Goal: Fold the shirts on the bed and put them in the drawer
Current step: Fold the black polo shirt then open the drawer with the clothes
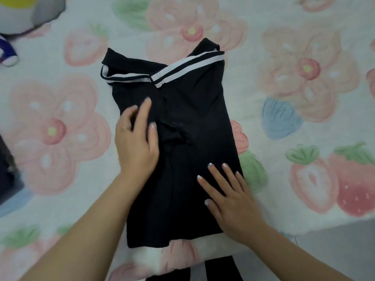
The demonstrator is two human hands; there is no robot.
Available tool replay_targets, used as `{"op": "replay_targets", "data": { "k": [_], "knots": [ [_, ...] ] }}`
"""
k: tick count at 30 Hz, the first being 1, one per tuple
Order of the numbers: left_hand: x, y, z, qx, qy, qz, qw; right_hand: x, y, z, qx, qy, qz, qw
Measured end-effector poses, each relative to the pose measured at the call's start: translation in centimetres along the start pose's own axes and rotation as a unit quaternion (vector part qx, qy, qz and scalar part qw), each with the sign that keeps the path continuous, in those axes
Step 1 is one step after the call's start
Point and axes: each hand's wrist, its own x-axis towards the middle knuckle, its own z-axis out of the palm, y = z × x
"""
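We see the black shirt (182, 138) lying in the middle of the bed (304, 98), whose pale cover is printed with pink flowers and strawberries. The shirt's white-striped bands (188, 66) cross at its twelve o'clock end, a plush toy (26, 13) sits at eleven o'clock, and grey floor (345, 240) shows at five o'clock. Our left hand (136, 147), wearing a ring (124, 128), rests on the shirt's nine o'clock side with fingers loosely extended and gripping nothing, while our right hand (229, 199) lies flat, fingers spread, pressing the cloth at five o'clock.
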Motion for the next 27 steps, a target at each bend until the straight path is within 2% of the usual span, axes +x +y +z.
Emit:
{"op": "replay_targets", "data": {
  "k": [2, 4, 6, 7, 9, 11, 14, 16, 19, 20, 21, 22, 23, 24, 26, 27],
  "knots": [
    [-4.8, -0.6, 0.0, 0.043, -0.025, 0.005, 0.999, -0.6, 0.3, -0.2, 0.003, 0.014, -0.017, 1.000],
    [-9.3, -1.0, -0.2, 0.051, -0.052, -0.082, 0.994, -1.3, 0.4, -0.7, 0.025, 0.027, 0.001, 0.999],
    [-12.2, -1.2, -1.0, 0.048, -0.032, -0.192, 0.980, -1.4, 0.5, -1.5, 0.102, 0.060, 0.132, 0.984],
    [-13.0, -1.1, -1.7, 0.033, -0.031, -0.242, 0.969, -1.3, 0.6, -2.1, 0.164, 0.057, 0.230, 0.958],
    [-13.7, -0.9, -3.4, -0.022, -0.060, -0.305, 0.950, -1.0, 1.0, -3.2, 0.298, -0.021, 0.375, 0.878],
    [-13.5, -0.5, -5.2, -0.118, -0.123, -0.355, 0.919, -1.0, 1.5, -4.2, 0.394, -0.108, 0.411, 0.815],
    [-11.2, 0.7, -8.4, -0.326, -0.168, -0.419, 0.831, -0.5, 1.4, -7.5, 0.539, -0.160, 0.387, 0.730],
    [-8.5, 1.3, -10.0, -0.398, -0.139, -0.416, 0.806, 1.0, 1.2, -10.3, 0.633, -0.142, 0.368, 0.667],
    [-2.0, 2.2, -10.3, -0.454, -0.032, -0.404, 0.794, 6.4, 1.2, -14.0, 0.740, -0.021, 0.385, 0.552],
    [0.5, 2.6, -10.0, -0.496, 0.005, -0.403, 0.770, 8.7, 1.3, -15.1, 0.769, 0.012, 0.381, 0.512],
    [2.9, 3.0, -9.7, -0.552, 0.037, -0.397, 0.733, 10.9, 1.2, -16.0, 0.789, 0.033, 0.370, 0.490],
    [5.1, 3.2, -9.2, -0.592, 0.057, -0.388, 0.704, 13.0, 1.1, -16.7, 0.788, 0.047, 0.364, 0.494],
    [6.7, 3.5, -8.6, -0.596, 0.058, -0.373, 0.709, 14.8, 0.9, -16.8, 0.761, 0.062, 0.362, 0.534],
    [7.6, 3.8, -7.7, -0.543, 0.034, -0.345, 0.764, 16.2, 0.7, -16.2, 0.699, 0.081, 0.357, 0.614],
    [7.5, 3.5, -4.6, -0.273, -0.039, -0.204, 0.939, 17.7, -0.3, -13.9, 0.465, 0.123, 0.304, 0.822],
    [6.7, 3.2, -2.9, -0.131, -0.066, -0.131, 0.981, 17.9, -0.7, -12.3, 0.343, 0.135, 0.244, 0.897]
  ]
}}
